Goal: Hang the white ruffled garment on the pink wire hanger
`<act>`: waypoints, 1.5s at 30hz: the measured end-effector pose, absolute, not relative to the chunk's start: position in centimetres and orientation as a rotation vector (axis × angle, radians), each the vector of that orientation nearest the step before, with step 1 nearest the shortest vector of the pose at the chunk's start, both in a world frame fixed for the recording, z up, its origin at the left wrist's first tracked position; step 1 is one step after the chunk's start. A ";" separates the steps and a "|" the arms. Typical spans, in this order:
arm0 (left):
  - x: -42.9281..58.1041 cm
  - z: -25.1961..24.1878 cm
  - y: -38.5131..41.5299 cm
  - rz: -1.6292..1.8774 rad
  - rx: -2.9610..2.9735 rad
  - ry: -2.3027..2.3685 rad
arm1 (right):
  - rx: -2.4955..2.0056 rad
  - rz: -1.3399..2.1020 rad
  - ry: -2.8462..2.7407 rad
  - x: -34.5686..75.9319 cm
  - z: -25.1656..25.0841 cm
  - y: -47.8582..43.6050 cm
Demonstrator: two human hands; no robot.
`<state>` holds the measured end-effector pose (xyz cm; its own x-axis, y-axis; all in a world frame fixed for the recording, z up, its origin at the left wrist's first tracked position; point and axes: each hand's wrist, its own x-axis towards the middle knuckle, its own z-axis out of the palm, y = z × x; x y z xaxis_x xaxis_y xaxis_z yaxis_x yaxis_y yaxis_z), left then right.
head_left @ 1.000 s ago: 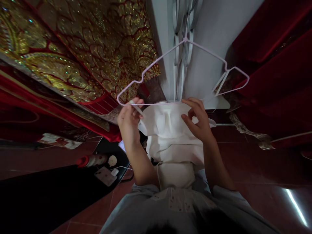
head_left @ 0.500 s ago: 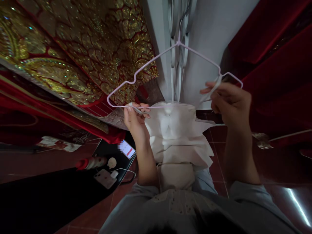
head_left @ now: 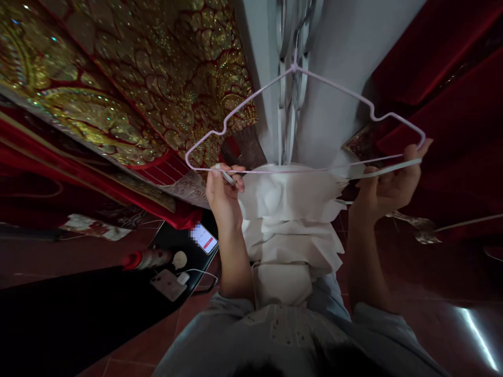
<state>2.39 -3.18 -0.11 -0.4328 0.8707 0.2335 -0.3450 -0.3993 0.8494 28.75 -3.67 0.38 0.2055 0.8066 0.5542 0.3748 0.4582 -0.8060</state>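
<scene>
A thin pale pink clothes hanger [head_left: 294, 67] hangs by its hook in front of me. At its lower left corner my left hand [head_left: 225, 196] is closed, pinching a narrow white strap [head_left: 228, 178] against the bottom bar. My right hand [head_left: 381, 195] has its fingers by the hanger's right end and holds another white strap [head_left: 395, 168], drawn out taut between thumb and forefinger just under the bar. A white ruffled garment [head_left: 291, 204] hangs below the bar between my forearms, reaching down toward my lap. Where the straps join it is hard to make out.
Gold-sequinned red clothing [head_left: 188, 78] hangs close at left, dark red cloth [head_left: 440, 78] at right. A grey metal rack [head_left: 285, 120] stands behind the hanger. On a black bench [head_left: 118, 303] lie a lit phone [head_left: 204, 239], a second phone [head_left: 168, 285] and a red-capped bottle [head_left: 147, 260].
My right hand has moved outward to the hanger's right end, pulling the strap along with it. The hanger has swung to face me more squarely. My left hand has barely shifted.
</scene>
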 end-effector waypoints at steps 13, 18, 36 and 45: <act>2.7 0.0 -3.3 1.906 0.858 0.980 | -1.110 -0.152 -1.095 28.4 -4.0 -4.1; 2.9 -0.4 -3.4 1.883 0.908 0.974 | -1.082 -0.016 -1.326 27.7 -4.4 -4.2; -6.6 -0.5 -0.5 2.141 1.510 1.086 | -1.131 0.276 -1.570 27.8 -1.6 -3.0; -2.8 6.3 1.0 1.719 1.575 1.169 | -1.117 0.345 -1.550 27.5 -2.4 -3.2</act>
